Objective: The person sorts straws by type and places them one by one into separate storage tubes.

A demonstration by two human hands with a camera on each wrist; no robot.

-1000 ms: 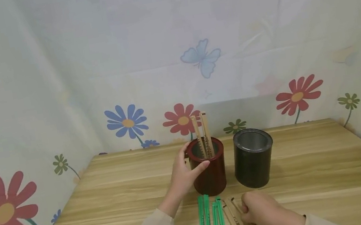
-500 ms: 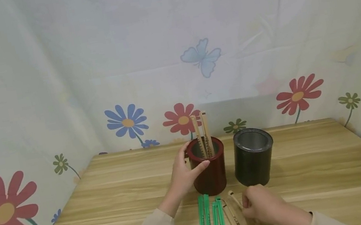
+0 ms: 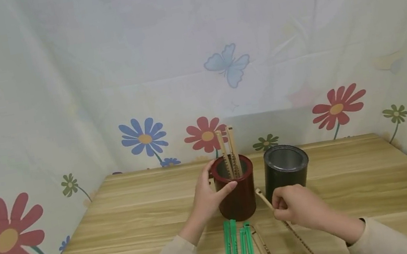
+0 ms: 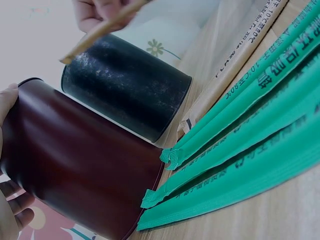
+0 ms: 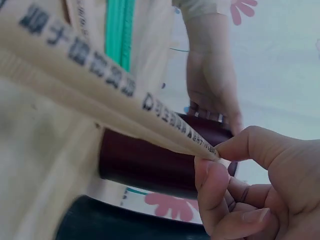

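My left hand (image 3: pixel 207 193) holds a dark red canister (image 3: pixel 237 204) from its left side, thumb over the near rim. Several beige paper-wrapped straws (image 3: pixel 233 151) stand upright inside it. Between thumb and fingertips, my right hand (image 3: pixel 303 207) pinches another beige wrapped straw (image 5: pixel 125 95), tilted and raised in front of a black canister (image 3: pixel 271 183). On the table, green-wrapped straws (image 3: pixel 228 251) lie side by side below the red canister. To their right lie beige wrapped straws (image 3: pixel 266 251).
A wood-grain table (image 3: pixel 152 207) carries everything. The black canister stands upright, right of the red one, and no straws show in its mouth. Behind, a pale curtain (image 3: pixel 160 62) printed with flowers hangs at the table's far edge.
My right hand has lifted a beige wrapped straw from the table and moved it up and away, toward the black canister. My left hand stays on the red canister.
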